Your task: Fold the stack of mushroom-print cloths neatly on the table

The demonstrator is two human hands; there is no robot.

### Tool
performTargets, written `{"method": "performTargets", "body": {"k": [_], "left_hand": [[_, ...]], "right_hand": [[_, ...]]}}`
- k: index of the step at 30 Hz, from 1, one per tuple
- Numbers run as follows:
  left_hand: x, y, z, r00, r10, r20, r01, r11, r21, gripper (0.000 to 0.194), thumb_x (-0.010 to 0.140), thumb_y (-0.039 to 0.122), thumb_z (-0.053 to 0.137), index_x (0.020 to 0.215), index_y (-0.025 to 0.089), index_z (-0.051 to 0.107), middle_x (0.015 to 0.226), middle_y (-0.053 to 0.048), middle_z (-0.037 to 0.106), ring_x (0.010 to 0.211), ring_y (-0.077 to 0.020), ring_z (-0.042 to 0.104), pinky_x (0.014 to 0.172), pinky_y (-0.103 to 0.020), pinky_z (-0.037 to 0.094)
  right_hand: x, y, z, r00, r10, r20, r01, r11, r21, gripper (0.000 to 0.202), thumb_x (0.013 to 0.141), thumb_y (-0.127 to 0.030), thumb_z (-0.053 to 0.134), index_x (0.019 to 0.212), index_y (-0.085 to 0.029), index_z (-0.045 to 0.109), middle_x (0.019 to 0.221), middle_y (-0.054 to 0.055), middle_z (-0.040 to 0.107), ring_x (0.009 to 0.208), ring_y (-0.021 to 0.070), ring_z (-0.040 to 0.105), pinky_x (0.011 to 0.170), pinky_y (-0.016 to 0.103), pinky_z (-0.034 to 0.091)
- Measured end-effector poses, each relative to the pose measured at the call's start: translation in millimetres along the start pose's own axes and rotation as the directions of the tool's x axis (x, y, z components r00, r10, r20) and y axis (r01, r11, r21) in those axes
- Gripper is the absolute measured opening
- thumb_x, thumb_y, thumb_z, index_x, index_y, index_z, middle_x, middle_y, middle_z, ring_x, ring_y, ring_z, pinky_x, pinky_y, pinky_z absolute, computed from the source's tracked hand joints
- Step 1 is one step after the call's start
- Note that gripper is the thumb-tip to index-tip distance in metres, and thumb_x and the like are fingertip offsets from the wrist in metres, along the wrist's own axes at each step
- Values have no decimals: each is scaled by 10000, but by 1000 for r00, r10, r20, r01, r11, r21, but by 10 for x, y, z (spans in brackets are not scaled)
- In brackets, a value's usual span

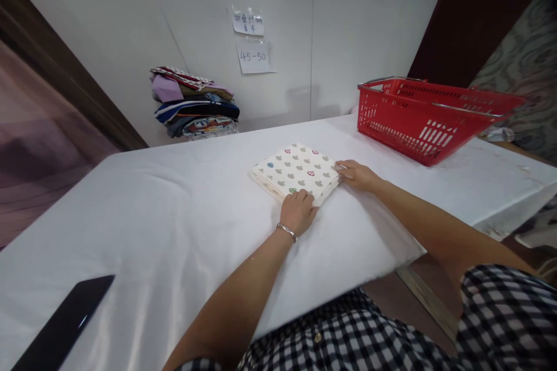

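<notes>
A folded cream cloth [296, 171] printed with small grey, red, blue and green shapes lies flat on the white table [174, 214]. My left hand [298, 210], with a bracelet at the wrist, rests on the cloth's near corner with fingers curled over the edge. My right hand [357, 175] touches the cloth's right corner, fingers pinching or pressing the fold. Both forearms reach out over the table from my checked sleeves.
A red plastic basket [426, 119] with metal handles stands at the right back of the table. A stack of folded clothes [195, 104] sits against the wall at the back. A dark phone [61, 324] lies near the front left edge. Two paper notes [252, 43] hang on the wall.
</notes>
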State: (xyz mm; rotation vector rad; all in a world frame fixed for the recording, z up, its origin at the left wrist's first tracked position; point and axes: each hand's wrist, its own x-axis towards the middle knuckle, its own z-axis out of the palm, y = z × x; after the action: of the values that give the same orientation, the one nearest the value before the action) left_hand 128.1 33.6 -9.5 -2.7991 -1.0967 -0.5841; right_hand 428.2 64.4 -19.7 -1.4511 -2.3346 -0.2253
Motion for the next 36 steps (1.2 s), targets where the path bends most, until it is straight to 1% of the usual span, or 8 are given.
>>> {"method": "performTargets", "body": {"k": [3, 5, 10, 14, 18, 23, 30, 36], "left_hand": [[-1, 7, -7, 1000, -18, 1, 18, 1000, 2, 201, 825, 373, 569, 917, 195, 582, 934, -54, 566, 841, -200, 519, 705, -342, 365], [2, 7, -5, 1000, -31, 3, 31, 999, 16, 149, 851, 320, 528, 899, 192, 587, 918, -54, 569, 837, -196, 520, 699, -338, 359], [20, -7, 10, 1000, 1, 0, -1, 998, 67, 193, 905, 244, 418, 874, 181, 598, 869, -61, 568, 802, -185, 518, 701, -336, 348], [26, -8, 18, 998, 64, 6, -65, 993, 101, 184, 894, 200, 430, 840, 173, 603, 846, -64, 570, 789, -188, 514, 704, -340, 342], [19, 23, -1, 997, 65, 28, -68, 991, 115, 185, 885, 172, 429, 823, 168, 603, 839, -68, 568, 798, -193, 514, 708, -344, 341], [-11, 65, -57, 998, 19, 53, -23, 997, 75, 188, 852, 348, 529, 905, 178, 589, 919, -78, 560, 875, -225, 505, 727, -363, 350], [-42, 79, -93, 997, -24, 72, 19, 998, 62, 308, 771, 417, 629, 974, 197, 557, 994, -74, 538, 919, -238, 487, 757, -376, 356], [-27, 82, -81, 998, -26, 60, 22, 997, 72, 143, 845, 260, 513, 953, 186, 571, 965, -84, 555, 887, -226, 507, 740, -374, 359]], "right_hand": [[38, -11, -13, 1000, -16, 6, 16, 1000, -18, 249, 835, -227, 484, 985, -227, 682, 1271, 55, 560, 1161, 224, 496, 940, 365, 449], [76, -32, -30, 1000, -10, -1, 10, 999, -31, 262, 842, -195, 459, 967, -231, 686, 1234, 44, 586, 1136, 214, 515, 921, 352, 459], [140, -87, -55, 992, 73, -107, -79, 996, -48, 302, 869, -180, 412, 1014, -226, 674, 1143, 67, 626, 1104, 216, 531, 909, 375, 463], [111, -123, -43, 998, 51, -43, -52, 998, -22, 299, 843, -150, 433, 1003, -230, 674, 1122, 60, 637, 1075, 210, 550, 878, 350, 480], [58, -128, -50, 1000, 17, -9, -17, 999, -37, 287, 847, -164, 433, 1006, -219, 666, 1169, 61, 616, 1104, 227, 527, 880, 361, 476], [23, -67, -39, 1000, -10, 4, 10, 998, -54, 282, 829, -181, 474, 1050, -219, 645, 1255, 62, 563, 1156, 232, 492, 923, 357, 452], [33, 5, 11, 999, -16, 31, 16, 999, -27, 289, 815, -239, 529, 1085, -235, 630, 1295, 65, 534, 1184, 230, 477, 944, 378, 438], [-2, -10, 18, 999, -24, 40, 25, 999, -30, 331, 831, -263, 521, 1149, -216, 600, 1315, 87, 515, 1198, 241, 463, 941, 388, 444]]}}
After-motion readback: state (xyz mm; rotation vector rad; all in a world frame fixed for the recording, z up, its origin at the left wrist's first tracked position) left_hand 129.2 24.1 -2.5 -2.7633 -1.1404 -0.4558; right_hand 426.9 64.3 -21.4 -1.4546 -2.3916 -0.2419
